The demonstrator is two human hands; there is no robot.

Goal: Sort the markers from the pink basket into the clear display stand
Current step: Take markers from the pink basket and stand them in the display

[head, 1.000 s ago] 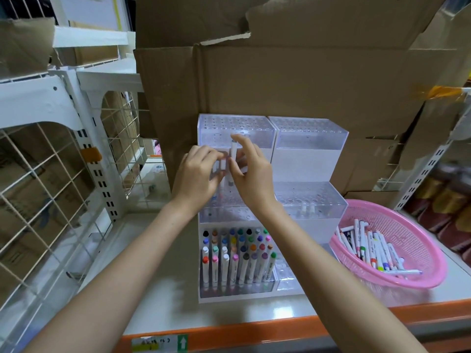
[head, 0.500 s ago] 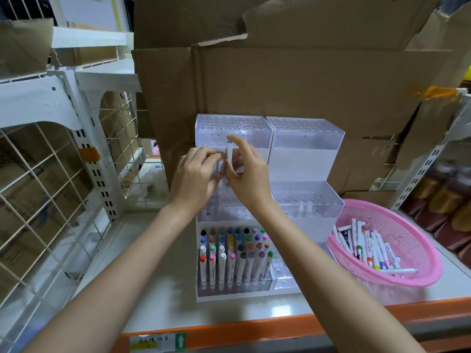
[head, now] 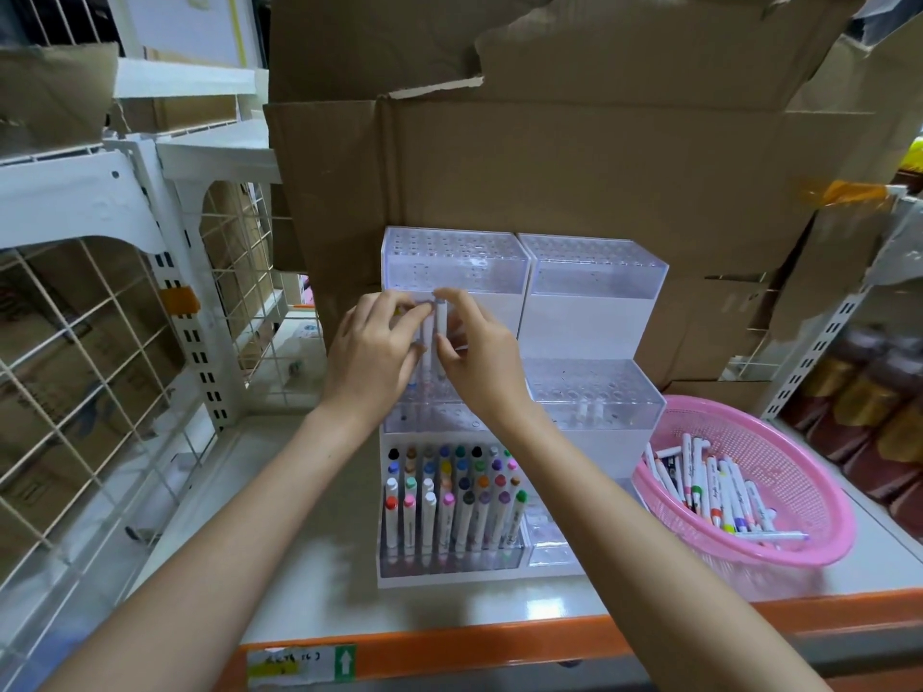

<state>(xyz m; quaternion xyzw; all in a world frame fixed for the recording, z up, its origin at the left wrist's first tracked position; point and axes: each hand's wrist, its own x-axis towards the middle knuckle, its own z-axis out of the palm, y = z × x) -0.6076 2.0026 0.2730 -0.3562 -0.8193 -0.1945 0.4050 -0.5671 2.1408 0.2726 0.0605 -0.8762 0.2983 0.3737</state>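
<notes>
Marker (head: 440,337) has gone lower into the stand (head: 599,272). Right hand (head: 479,357) pinches it; left hand (head: 369,357) holds another marker (head: 428,342). Basket (head: 799,457) sits at shelf's (head: 324,566) right edge.

Cardboard (head: 549,192) is walling off the back behind the clear display stand (head: 594,292), and a white wire rack (head: 165,317) is closing the left. The pink basket (head: 809,531) is sitting just right of the stand. Bare shelf (head: 324,581) is lying open in front and leftward. The left hand (head: 372,352) and right hand (head: 482,357) are crowding the stand's middle tier.
</notes>
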